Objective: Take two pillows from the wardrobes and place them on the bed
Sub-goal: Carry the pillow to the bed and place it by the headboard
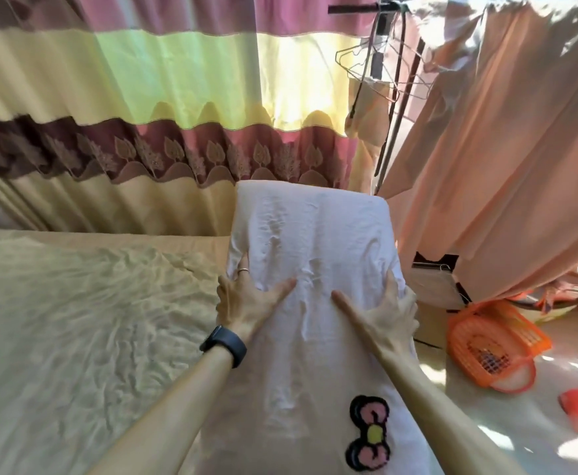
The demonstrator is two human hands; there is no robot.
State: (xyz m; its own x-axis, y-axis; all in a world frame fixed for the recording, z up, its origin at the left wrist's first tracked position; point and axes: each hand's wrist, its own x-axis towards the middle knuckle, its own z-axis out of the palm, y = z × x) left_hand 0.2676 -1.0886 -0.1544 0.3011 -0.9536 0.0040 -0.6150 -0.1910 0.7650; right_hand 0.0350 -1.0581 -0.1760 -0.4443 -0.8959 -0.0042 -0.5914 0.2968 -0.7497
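Note:
A long white pillow (315, 234) with a pink and black bow patch near me runs away from me in the middle of the view. My left hand (246, 299) grips its left side, thumb on top and fingers curled under the edge. My right hand (383, 313) grips its right side the same way. The bed (75, 320), covered in a wrinkled cream sheet, lies to the left, and the pillow hangs over its right edge. No second pillow shows.
A striped curtain (143, 114) hangs behind the bed. On the right stands a fabric wardrobe with a peach cover (503, 166) and wire hangers (376, 63). An orange plastic basket (496, 341) and a box (435, 286) sit on the floor.

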